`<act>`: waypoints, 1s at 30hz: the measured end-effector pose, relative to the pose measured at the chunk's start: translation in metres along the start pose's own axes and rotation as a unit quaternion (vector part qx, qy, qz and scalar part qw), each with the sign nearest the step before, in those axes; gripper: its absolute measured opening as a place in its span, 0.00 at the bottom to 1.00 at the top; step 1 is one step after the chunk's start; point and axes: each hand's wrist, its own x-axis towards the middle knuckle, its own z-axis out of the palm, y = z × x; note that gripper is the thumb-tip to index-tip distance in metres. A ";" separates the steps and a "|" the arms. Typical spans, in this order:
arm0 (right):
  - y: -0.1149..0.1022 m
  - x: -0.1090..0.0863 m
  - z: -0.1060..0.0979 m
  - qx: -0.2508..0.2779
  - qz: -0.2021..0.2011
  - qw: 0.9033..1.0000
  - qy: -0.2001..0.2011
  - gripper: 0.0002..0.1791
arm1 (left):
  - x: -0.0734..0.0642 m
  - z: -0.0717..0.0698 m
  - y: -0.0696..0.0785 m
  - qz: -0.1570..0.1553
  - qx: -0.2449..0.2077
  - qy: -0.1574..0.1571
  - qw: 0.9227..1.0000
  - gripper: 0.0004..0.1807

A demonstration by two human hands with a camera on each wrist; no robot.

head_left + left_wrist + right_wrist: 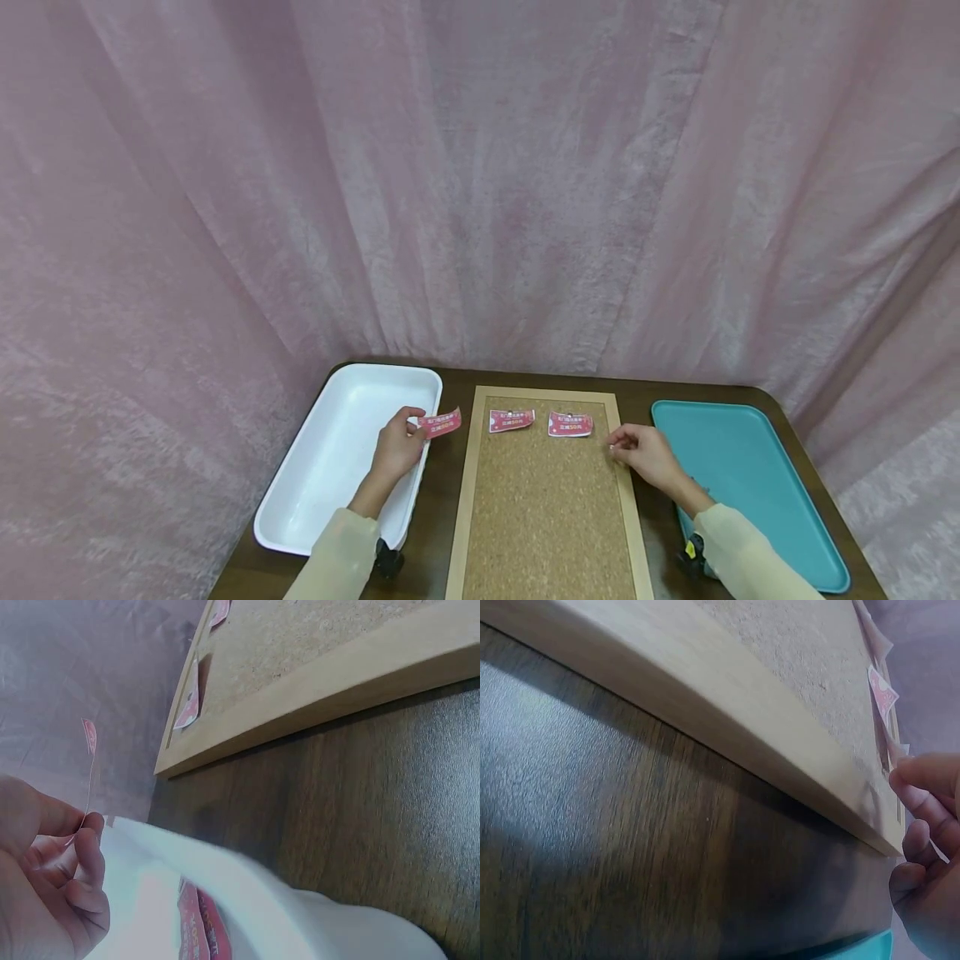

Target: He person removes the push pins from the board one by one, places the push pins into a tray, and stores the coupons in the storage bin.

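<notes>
Between thumb and fingers of my left hand [398,447], a red and pink paper coupon [440,423] is pinched by one end, above the right rim of the white tray [311,467]. In the left wrist view this coupon [90,739] appears nearly edge-on. My right hand [648,454] is over the right frame of the cork board [551,517], thumb and index finger together on a small pale thing like a push pin [611,448], mostly hidden. Two similar coupons, a left one [512,420] and a right one [570,425], are fixed near the board's top by small pins.
More coupons [196,926] lie inside the white tray, seen in the left wrist view. A teal tray [757,475] stands right of the board, partly under the right forearm. Dark wooden table [438,508] shows between them, and a pink curtain [480,183] hangs behind.
</notes>
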 end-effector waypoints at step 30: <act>0.011 -0.010 -0.016 -0.009 0.023 1.000 0.019 0.04 | -0.004 -0.032 -0.016 -0.042 0.031 0.013 0.999 0.19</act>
